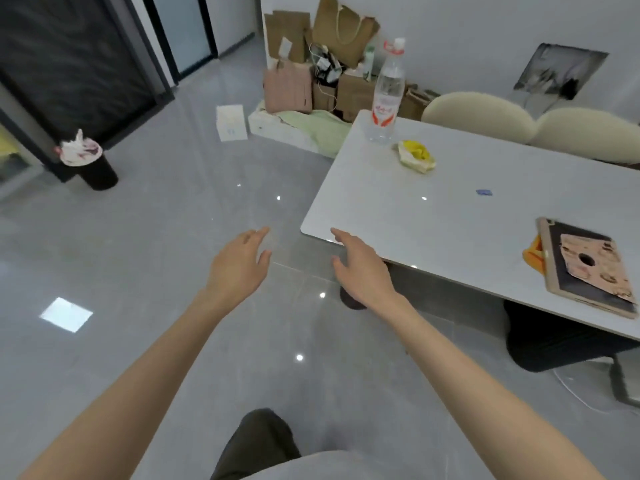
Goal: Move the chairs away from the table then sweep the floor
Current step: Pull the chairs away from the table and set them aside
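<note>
Left grip [239,261] and right grip [360,268] empty, fingers apart, by the counter [398,202] corner; padded chairs [478,116] behind it seem light: grasp backrests.

Forearms are bare down to the left hand [239,268] and right hand [360,268]. Below shows a dark olive trouser leg [256,445], then a pale grey top [329,467].

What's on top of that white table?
A clear bottle, a yellow wad, a small blue bit and a tablet. Something orange lies mostly hidden under the tablet.
</note>
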`<state>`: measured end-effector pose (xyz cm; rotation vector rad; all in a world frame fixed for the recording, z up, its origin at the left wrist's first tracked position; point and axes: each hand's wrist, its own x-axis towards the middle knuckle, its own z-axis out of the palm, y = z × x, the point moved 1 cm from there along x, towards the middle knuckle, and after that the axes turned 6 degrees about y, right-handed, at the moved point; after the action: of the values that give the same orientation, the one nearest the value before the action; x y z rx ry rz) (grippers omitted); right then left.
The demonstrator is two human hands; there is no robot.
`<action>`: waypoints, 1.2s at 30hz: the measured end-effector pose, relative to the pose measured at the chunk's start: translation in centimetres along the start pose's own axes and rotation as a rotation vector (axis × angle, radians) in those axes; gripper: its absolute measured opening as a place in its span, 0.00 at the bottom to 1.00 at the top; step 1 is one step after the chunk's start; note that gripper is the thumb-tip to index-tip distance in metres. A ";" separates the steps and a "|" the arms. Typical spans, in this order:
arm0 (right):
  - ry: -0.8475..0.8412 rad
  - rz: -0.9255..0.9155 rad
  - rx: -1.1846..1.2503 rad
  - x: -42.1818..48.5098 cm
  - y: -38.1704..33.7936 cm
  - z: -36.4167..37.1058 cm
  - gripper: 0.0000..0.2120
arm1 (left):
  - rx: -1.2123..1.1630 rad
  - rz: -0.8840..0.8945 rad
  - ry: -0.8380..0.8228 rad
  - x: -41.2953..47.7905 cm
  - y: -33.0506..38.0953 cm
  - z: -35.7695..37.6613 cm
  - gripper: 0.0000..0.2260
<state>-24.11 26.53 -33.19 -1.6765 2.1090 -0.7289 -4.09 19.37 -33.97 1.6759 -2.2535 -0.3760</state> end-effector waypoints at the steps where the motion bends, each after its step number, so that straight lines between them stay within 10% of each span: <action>1: -0.003 0.001 0.006 2.1 -0.5 0.9 0.25 | 0.001 -0.017 0.011 1.9 -1.0 0.0 0.21; 17: 0.092 0.280 0.077 35.7 -9.6 12.2 0.25 | 0.010 0.126 -0.086 38.9 -15.4 -2.9 0.21; 36: 0.290 0.519 0.154 76.5 -1.0 9.3 0.25 | 0.010 0.484 -0.189 83.5 -8.6 3.4 0.22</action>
<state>-36.40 -49.43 -36.65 -0.9206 2.4592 -0.9693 -20.45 -63.03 -33.09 1.0770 -2.6973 -0.4151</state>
